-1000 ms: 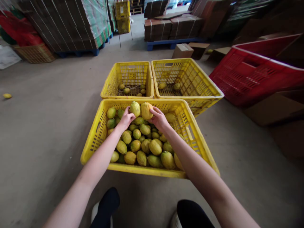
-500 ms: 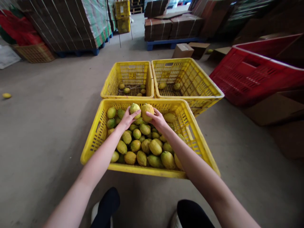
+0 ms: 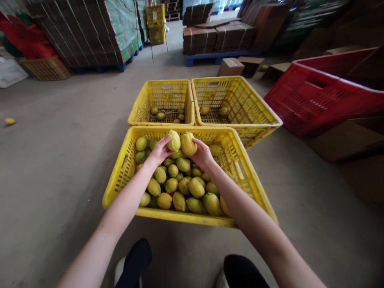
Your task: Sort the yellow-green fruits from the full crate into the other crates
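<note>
My left hand (image 3: 160,152) is closed around a pale yellow-green oval fruit (image 3: 173,141), with the thumb along its upper left side. In my right hand (image 3: 203,153) is a deeper yellow, ridged fruit (image 3: 189,144), held from its right side. The two fruits are side by side above the far half of a yellow plastic crate (image 3: 183,218). Many similar green and yellow fruits (image 3: 196,187) lie in that crate below my hands, partly covered by my forearms.
Behind stand a left yellow crate (image 3: 131,112) and a right yellow crate (image 3: 264,110), each with a few fruits at the bottom. A large red crate (image 3: 324,94) leans at the right near cardboard. One loose fruit (image 3: 10,121) lies on the floor at left.
Both fruits have turned in my fingers and shifted slightly right. My thumbs have slid from the fruits' near faces to their outer sides. The crates have stayed in place.
</note>
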Motion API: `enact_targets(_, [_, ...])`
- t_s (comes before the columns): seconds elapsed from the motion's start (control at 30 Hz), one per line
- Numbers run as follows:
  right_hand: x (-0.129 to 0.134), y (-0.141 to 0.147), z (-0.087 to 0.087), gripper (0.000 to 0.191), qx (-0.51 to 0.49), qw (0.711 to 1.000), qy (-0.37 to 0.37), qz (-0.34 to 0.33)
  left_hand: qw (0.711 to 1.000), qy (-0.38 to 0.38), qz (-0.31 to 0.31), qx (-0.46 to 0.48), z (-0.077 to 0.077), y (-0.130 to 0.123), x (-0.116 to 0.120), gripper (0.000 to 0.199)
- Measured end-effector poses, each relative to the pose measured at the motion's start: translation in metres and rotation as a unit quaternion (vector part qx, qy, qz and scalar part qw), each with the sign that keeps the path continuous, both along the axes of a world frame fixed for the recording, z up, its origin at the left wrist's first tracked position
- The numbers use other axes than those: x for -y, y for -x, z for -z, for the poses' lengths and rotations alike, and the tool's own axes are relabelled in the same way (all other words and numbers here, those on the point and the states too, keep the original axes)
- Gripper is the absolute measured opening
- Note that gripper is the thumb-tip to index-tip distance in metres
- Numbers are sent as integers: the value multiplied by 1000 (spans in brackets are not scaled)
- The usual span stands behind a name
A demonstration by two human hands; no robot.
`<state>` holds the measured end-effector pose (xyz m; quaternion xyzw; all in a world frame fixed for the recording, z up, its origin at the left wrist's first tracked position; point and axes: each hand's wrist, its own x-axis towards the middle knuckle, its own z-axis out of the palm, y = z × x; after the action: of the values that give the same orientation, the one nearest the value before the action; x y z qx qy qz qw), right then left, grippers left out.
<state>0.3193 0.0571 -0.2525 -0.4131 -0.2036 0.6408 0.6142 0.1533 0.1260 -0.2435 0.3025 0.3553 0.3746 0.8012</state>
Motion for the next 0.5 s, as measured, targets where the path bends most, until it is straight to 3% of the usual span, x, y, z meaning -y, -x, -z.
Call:
enact_targets(0.13, [3,-3,-5,27,-17,1000,-15,-15,1000,28,-3,10,-4,1,0,15])
enact_targets(0.5, [5,0,-7,36,-9,999,-45,-15,998,38,-2,59,-10,2,7,11])
